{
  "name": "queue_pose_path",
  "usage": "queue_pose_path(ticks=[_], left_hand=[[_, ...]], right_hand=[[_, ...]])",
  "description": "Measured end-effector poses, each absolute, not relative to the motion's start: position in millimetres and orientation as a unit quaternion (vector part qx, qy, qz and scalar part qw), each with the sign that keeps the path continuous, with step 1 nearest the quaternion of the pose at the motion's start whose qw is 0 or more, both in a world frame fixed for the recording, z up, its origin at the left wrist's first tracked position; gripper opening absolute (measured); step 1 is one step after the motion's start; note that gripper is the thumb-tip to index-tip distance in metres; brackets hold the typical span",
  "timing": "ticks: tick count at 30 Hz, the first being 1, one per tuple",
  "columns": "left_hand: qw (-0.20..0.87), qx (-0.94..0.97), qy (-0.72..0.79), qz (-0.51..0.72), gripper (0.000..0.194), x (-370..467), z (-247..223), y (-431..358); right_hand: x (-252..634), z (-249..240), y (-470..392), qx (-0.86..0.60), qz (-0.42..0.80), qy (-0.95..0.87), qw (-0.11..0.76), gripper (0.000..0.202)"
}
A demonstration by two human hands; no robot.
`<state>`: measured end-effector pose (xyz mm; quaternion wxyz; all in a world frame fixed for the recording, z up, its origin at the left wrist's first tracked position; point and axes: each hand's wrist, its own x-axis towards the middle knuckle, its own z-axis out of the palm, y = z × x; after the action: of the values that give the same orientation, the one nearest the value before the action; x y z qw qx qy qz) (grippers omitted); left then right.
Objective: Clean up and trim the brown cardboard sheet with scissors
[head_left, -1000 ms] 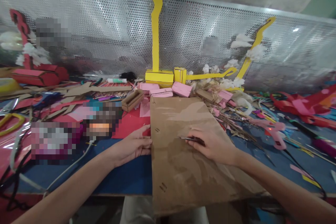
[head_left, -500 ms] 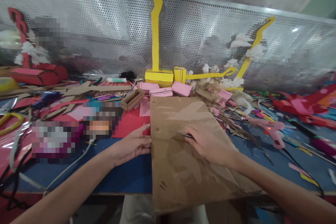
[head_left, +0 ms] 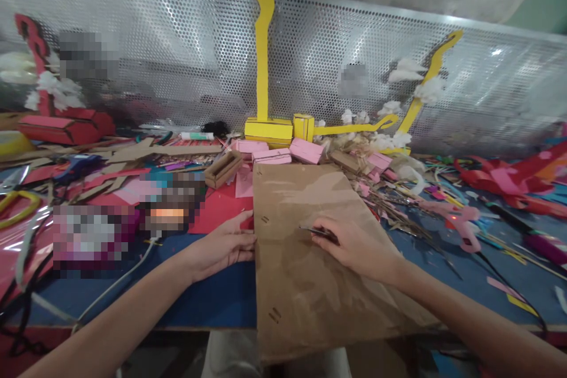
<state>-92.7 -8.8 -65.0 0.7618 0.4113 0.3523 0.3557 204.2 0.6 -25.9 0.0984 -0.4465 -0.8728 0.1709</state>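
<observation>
A large brown cardboard sheet (head_left: 305, 301) lies in front of me, overhanging the near table edge. My left hand (head_left: 225, 245) holds its left edge, with the fingertips against the edge and partly hidden there. Above the middle of the sheet, my right hand (head_left: 349, 245) pinches a slim, dark, pointed tool (head_left: 316, 230) whose tip points left. Whether it is a craft knife or a pen, I cannot tell. Pairs of short dark slits or marks show along the sheet's left side.
Beyond the sheet stand pink boxes (head_left: 271, 156) and a yellow hook-topped stand (head_left: 262, 71). A pink glue gun (head_left: 465, 227) lies at right, near scraps. Yellow-handled scissors (head_left: 20, 208) and a white cable (head_left: 119, 289) are at left. A perforated metal panel (head_left: 177, 41) closes the back.
The tool in my right hand has shifted slightly left and down, and its tip shows farther from the fingers. My left hand and the cardboard stay practically in place.
</observation>
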Motion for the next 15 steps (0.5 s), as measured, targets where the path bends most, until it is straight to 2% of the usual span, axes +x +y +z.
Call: queue_pose_path(ticks=[4,9,15], left_hand=[[0.758,0.408,0.365,0.356,0.077,-93.0,-65.5,-7.8],[0.756,0.417,0.359,0.354,0.071,-93.9,-65.9,-8.2],[0.761,0.41,0.354,0.356,0.07,-92.4,-63.4,-9.8]], right_hand=[[200.6,-28.5,-0.6,-0.456,0.153,-0.873,0.078,0.01],[196.6,-30.4,-3.8,-0.472,0.129,-0.871,0.045,0.012],[217.5,-30.5,12.9,-0.523,0.069,-0.836,0.149,0.014]])
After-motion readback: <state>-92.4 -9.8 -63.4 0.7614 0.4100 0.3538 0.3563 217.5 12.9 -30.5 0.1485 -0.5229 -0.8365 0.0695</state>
